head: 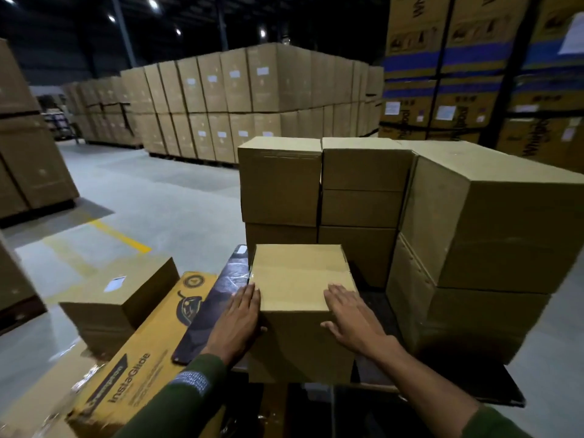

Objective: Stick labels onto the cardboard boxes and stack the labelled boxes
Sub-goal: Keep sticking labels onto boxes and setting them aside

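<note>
Here, a plain box (300,279) sits squarely between both hands, in front of the stack (357,184). Left hand (239,317) and right hand (349,317) press its near top corners, fingers (248,295) straight and flat, gripping nothing. No label shows on its top.

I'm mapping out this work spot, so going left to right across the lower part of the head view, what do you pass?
Labelled brown box → yellow InstaGlide carton → left hand → plain box being held → right hand → tall stack of large boxes.
</note>
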Demonstrator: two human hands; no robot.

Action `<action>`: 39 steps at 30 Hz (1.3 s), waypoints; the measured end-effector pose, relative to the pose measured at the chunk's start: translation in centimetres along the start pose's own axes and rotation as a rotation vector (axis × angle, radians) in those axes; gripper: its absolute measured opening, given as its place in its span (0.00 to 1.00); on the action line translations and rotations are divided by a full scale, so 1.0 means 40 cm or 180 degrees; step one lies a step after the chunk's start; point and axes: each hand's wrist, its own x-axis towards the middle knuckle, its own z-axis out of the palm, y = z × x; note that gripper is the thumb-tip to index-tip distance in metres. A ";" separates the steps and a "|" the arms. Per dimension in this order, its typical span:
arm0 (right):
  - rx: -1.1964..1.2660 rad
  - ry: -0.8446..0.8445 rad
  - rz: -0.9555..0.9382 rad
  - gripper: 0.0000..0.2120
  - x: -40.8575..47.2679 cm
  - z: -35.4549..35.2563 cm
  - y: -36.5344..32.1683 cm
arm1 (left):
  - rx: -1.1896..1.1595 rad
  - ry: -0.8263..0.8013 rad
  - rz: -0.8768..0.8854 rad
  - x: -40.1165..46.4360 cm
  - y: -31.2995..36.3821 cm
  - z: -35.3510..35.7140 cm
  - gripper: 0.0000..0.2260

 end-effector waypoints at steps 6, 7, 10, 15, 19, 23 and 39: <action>-0.0051 0.0099 0.0218 0.33 -0.003 -0.004 0.058 | -0.0053 0.0137 0.0315 0.080 0.037 0.014 0.37; -0.0061 0.0093 0.0267 0.33 -0.007 -0.006 0.074 | -0.0031 0.0162 0.0374 0.093 0.052 0.016 0.37; -0.0063 0.0074 0.0408 0.33 -0.017 -0.011 0.119 | 0.0015 0.0280 0.0541 0.129 0.098 0.013 0.36; -0.0131 0.0043 0.0606 0.32 -0.021 -0.022 0.163 | -0.0021 0.0304 0.0681 0.179 0.150 0.015 0.36; -0.0167 0.0018 0.0704 0.33 -0.018 -0.029 0.202 | 0.0053 0.0212 0.0717 0.205 0.188 0.009 0.35; -0.0188 -0.0023 0.0816 0.32 -0.012 -0.042 0.245 | 0.0020 0.0128 0.0750 0.234 0.229 0.005 0.34; -0.0215 -0.0117 0.0985 0.34 0.003 -0.042 0.349 | -0.0026 0.0081 0.0837 0.313 0.306 0.008 0.33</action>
